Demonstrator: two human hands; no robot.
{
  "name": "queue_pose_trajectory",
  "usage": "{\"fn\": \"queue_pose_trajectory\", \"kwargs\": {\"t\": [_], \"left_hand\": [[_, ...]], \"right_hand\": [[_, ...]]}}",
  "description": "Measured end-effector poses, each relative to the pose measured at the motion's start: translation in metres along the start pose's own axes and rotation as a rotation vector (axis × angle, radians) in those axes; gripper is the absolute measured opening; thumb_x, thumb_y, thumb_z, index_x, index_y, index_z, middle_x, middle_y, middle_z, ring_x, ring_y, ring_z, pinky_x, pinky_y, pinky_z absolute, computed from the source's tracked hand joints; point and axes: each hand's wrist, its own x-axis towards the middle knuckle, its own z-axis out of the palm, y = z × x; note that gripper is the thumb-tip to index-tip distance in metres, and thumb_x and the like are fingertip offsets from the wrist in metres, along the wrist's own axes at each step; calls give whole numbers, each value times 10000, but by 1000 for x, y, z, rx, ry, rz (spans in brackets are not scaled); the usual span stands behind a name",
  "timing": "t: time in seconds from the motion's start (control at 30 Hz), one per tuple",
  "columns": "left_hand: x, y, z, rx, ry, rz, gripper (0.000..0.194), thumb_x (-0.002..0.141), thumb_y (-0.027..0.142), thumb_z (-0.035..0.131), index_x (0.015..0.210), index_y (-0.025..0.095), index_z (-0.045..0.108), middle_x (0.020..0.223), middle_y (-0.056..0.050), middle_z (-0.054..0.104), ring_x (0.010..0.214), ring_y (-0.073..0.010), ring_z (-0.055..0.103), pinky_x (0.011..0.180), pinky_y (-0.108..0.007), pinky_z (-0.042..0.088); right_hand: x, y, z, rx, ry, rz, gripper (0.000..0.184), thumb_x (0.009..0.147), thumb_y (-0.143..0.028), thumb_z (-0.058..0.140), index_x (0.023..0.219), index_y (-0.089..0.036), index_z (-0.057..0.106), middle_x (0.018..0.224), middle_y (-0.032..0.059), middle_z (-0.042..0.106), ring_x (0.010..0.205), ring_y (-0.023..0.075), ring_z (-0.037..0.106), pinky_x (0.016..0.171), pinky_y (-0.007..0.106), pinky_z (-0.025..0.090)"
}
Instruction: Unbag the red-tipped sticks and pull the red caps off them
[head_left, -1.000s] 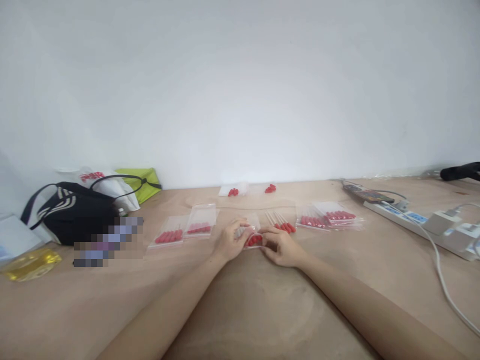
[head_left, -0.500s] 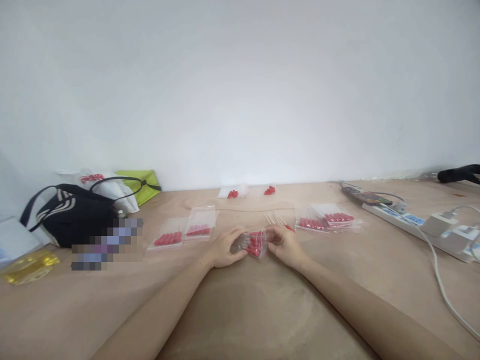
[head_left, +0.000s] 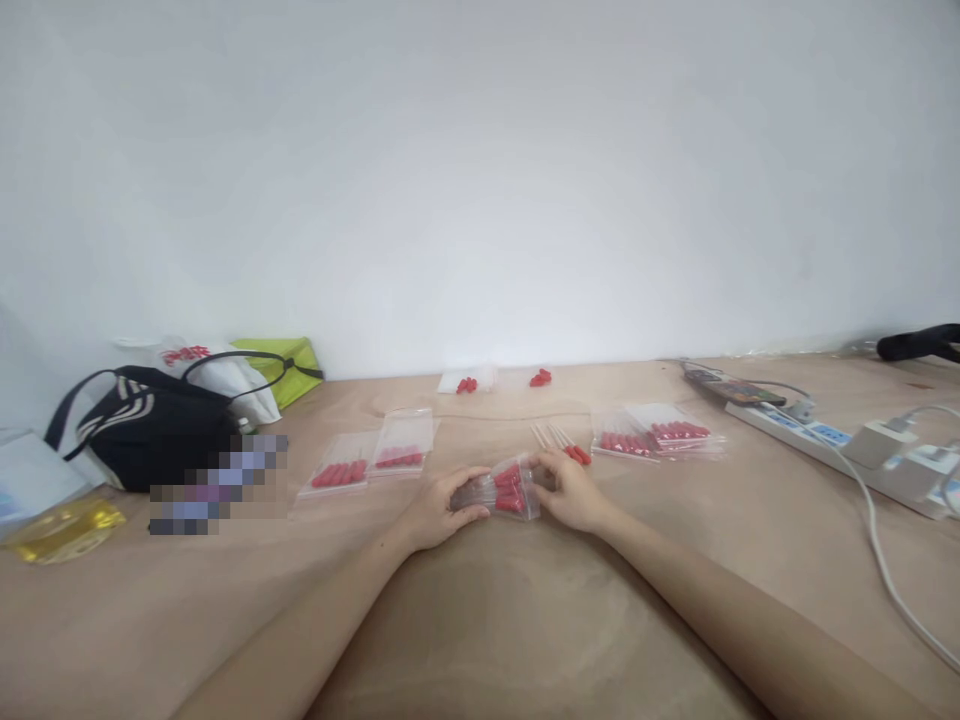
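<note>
A small clear plastic bag [head_left: 501, 490] with red-tipped sticks inside lies sideways between both my hands, just above the wooden table [head_left: 525, 620]. My left hand [head_left: 439, 508] pinches its left end, fingers closed on the plastic. On its right end, the fingers of my right hand [head_left: 571, 490] are likewise closed. Several loose red-tipped sticks [head_left: 564, 447] lie just behind my right hand.
Two filled bags [head_left: 371, 455] lie to the left, and a stack of filled bags [head_left: 660, 433] to the right. Small red pieces [head_left: 540, 377] sit by the wall. A black handbag [head_left: 142, 425] stands far left. A power strip [head_left: 840, 445] with cables runs along the right.
The bag has been turned from upright on the table to lying sideways between my hands. Both hands have drawn slightly toward me.
</note>
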Motion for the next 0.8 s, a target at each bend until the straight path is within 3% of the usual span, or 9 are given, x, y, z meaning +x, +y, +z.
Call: {"fn": "queue_pose_trajectory", "kwargs": {"t": [0.1,0.23,0.4,0.8], "left_hand": [[0,0,0,-1,-6,4,417,728,330,587,1126,234,512,1072,-38,598,947,-187,548,836,-313,420],[0,3,-1,20,-2,-17,402,725,323,588,1111,230,526,1052,-41,608,937,-191,552,831,-317,423],[1,2,0,10,0,-22,387,736,323,574,1107,222,528,1057,-35,610,922,-178,566,811,-297,437],[1,-2,1,1,-23,-26,390,750,361,558,1110,218,523,1068,-25,603,937,-174,555,826,-296,430]], "right_hand": [[1,-1,3,137,-47,74,145,704,-139,523,833,-177,576,742,16,600,616,121,526,575,246,442],[3,-3,8,323,-98,121,168,707,-123,520,865,-174,537,816,30,628,718,135,579,632,249,460],[3,-11,6,253,-193,105,138,727,-119,491,815,-182,577,793,18,640,714,139,585,655,260,453],[5,-16,6,135,-164,193,89,741,-143,469,771,-165,550,711,6,598,666,120,528,613,226,404]]}}
